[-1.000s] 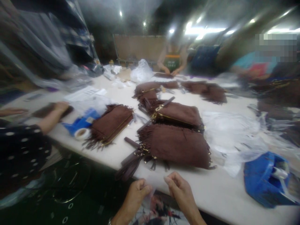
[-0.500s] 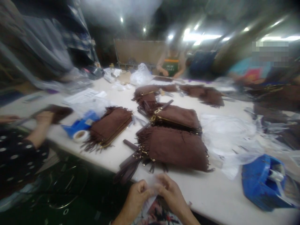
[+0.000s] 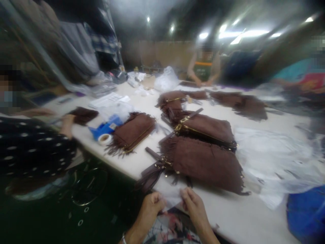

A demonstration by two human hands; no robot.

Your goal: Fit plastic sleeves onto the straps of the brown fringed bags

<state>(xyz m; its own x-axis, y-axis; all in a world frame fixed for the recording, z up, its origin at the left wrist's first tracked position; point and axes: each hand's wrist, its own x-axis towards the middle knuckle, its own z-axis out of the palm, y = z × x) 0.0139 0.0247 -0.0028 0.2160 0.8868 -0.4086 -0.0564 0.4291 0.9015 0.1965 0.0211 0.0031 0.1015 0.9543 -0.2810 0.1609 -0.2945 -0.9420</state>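
Note:
A thin, translucent whitish plastic piece, perhaps a small bag, is stretched between my two hands at the table's near edge. My left hand pinches its left side, fingers curled. Its right side is in a pinch of my right hand. Just beyond them lies a brown fringed suede bag with dark straps and gold-coloured hardware at its left end. A second brown bag with a gold zip lies right behind it. To the left rests another fringed bag, zip side facing me.
A blue tape dispenser and a tape roll stand at left. Clear plastic bags spread at right, near a blue container. A co-worker in a dotted sleeve sits at left; others work across the table.
My hands have moved apart, spreading the plastic piece between them. The view has turned left, so the table's things sit further right. The left co-worker's arm has shifted.

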